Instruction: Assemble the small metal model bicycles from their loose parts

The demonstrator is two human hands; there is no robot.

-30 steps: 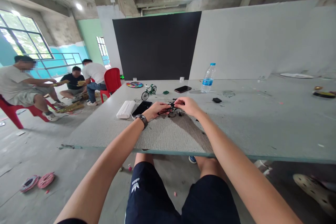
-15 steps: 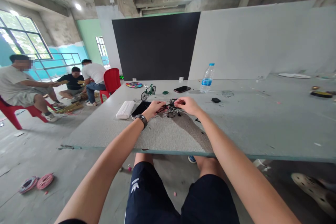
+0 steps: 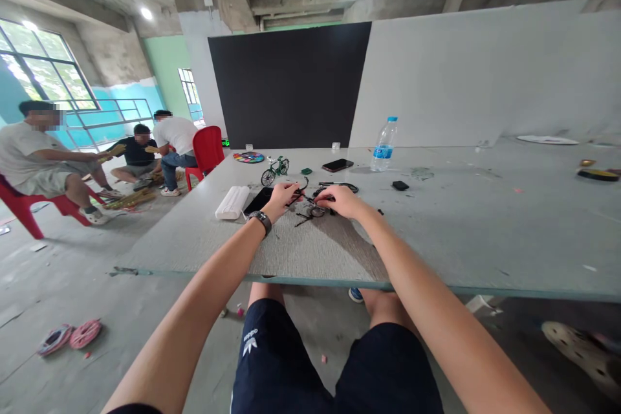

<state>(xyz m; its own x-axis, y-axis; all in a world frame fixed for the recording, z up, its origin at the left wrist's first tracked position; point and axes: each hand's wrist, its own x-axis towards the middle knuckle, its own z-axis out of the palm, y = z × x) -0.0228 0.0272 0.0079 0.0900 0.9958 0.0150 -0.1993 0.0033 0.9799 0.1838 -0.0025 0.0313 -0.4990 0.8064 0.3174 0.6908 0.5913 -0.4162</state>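
My left hand (image 3: 285, 199) is closed in a pinch on a thin black curved part (image 3: 305, 185), whose end sticks up past the fingertips. Close by, my right hand (image 3: 341, 200) has its fingertips bent together over small dark parts; what they grip is too small to make out. Between and below the hands lie a small round wheel-like piece (image 3: 317, 211) and a thin black forked part (image 3: 304, 220). A black ring like a toy wheel (image 3: 350, 187) lies behind my right hand, partly covered. A small green model bicycle (image 3: 275, 171) stands farther back.
A white box-like object (image 3: 232, 202) and a dark tablet-like slab (image 3: 259, 200) lie left of my hands. Behind are a phone (image 3: 338, 165), a green piece (image 3: 306, 171), a water bottle (image 3: 383, 145) and a black block (image 3: 400, 185). Several people sit at far left.
My right hand has shifted slightly left and down. The black ring and the forked part now show around my hands, and the curved part rises from my left fingers.
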